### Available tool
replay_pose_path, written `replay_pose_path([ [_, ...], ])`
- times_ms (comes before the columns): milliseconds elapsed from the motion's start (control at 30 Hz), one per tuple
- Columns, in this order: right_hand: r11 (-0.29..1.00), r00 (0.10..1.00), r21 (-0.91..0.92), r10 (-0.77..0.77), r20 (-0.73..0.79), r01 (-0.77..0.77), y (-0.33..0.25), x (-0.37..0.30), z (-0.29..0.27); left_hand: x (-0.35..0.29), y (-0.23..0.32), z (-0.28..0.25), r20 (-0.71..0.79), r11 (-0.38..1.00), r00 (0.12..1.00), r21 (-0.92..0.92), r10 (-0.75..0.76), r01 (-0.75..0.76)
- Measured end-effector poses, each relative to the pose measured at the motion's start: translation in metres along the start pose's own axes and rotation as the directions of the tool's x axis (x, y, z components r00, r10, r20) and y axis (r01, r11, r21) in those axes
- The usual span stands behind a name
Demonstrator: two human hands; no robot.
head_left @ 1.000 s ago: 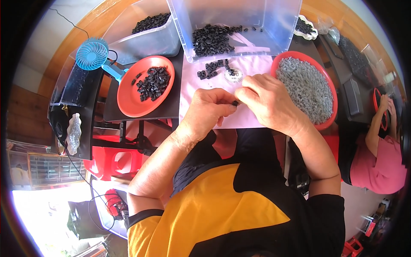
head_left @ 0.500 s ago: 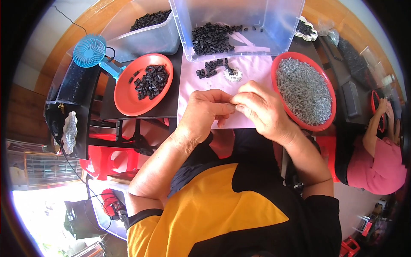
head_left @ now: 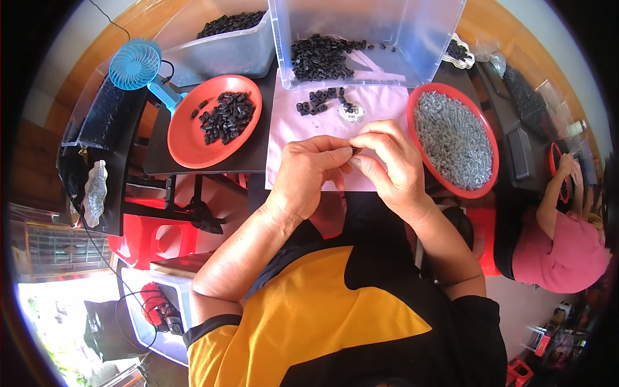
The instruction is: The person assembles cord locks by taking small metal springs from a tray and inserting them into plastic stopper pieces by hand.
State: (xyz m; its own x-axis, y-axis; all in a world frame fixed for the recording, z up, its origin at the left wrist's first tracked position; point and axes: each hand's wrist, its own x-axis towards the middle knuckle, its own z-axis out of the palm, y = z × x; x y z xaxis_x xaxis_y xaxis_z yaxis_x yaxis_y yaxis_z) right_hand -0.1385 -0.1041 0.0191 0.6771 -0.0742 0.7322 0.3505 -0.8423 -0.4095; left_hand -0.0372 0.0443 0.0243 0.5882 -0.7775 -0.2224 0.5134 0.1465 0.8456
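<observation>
My left hand (head_left: 308, 169) is closed, with thumb and forefinger pinching a small black piece (head_left: 354, 150) that mostly hides behind the fingertips. From the other side, my right hand (head_left: 394, 169) bends its forefinger and thumb round the same piece, fingertips meeting the left ones. Both hands hover over the near part of a pink cloth (head_left: 290, 135). Beyond them on the cloth lie several loose short black plastic pieces (head_left: 317, 101) beside a round white label (head_left: 351, 112). A red dish (head_left: 493, 151) heaped with small clear parts (head_left: 451, 138) stands right of my right hand.
Another red dish (head_left: 184, 145) with black pieces (head_left: 227, 118) is at left, near a blue fan (head_left: 137, 64). A clear bin (head_left: 412, 61) on its side spills black pieces; a second bin (head_left: 225, 58) stands behind. A person in pink (head_left: 561, 251) works at far right.
The right thumb has dropped slightly away from the forefinger, and the black piece now shows between the fingertips. The whole view has shifted a little.
</observation>
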Motion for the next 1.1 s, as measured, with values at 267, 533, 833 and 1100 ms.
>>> replay_pose_path([
  [267, 0.998, 0.999, 0.060, 0.026, -0.041, -0.023, -0.008, 0.007, 0.009, 0.002, -0.002, -0.007, 0.023, 0.999, 0.999, 0.003, 0.036, -0.036],
  [533, 0.999, 0.994, 0.042, -0.001, -0.105, 0.005, 0.000, 0.007, 0.011, -0.002, 0.001, 0.001, 0.007, 0.997, 1.000, -0.082, 0.011, -0.010],
  [833, 0.997, 0.992, 0.077, 0.008, -0.124, 0.001, -0.001, 0.004, 0.010, -0.001, -0.008, 0.006, 0.004, 0.995, 0.998, -0.069, 0.066, -0.066],
  [1100, 0.990, 0.978, 0.142, 0.044, -0.202, -0.016, 0.001, -0.005, 0.013, -0.009, -0.012, 0.012, -0.021, 0.984, 0.999, -0.172, 0.041, -0.044],
])
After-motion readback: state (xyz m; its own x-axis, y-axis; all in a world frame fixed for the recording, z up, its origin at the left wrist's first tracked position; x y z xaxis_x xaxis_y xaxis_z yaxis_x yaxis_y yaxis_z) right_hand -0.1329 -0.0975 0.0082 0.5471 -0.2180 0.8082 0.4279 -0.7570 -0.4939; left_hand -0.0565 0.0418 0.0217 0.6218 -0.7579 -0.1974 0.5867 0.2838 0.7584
